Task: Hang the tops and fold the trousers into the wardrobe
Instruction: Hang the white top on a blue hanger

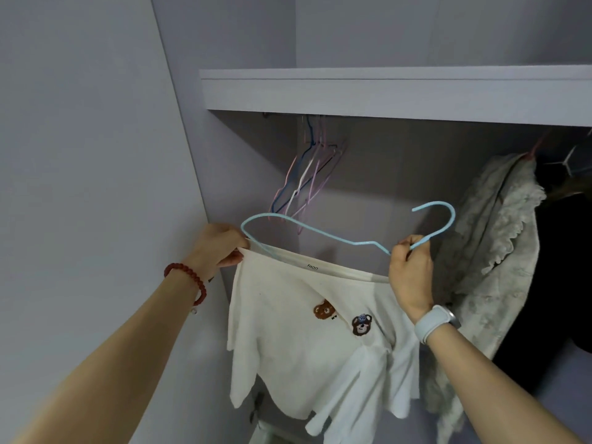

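The white top [307, 341], a cream tee with two embroidered bear faces, hangs in front of the open wardrobe, below the grey shelf [384, 91] and a little forward of it. The step in hand looks like threading the blue hanger [323, 233] into the neckline: its left shoulder loop sticks out above the collar, so the wire seems only partly seated, and the hook points up toward the shelf. The left hand [219, 246] pinches the collar edge at the left end of the neckline; that grip is clenched on fabric. The right hand [411, 269] has its grip curled round the hanger's wire just under the hook, seemingly with the collar's right end too. Beneath the shelf, at its left end, a bunch of bare hangers [307, 174] dangles; a lacy grey garment [493, 251] hangs toward its right end. Next, I judge, the collar must be eased over the left loop, then the hook lifted to the rail under the shelf, in the gap between those two
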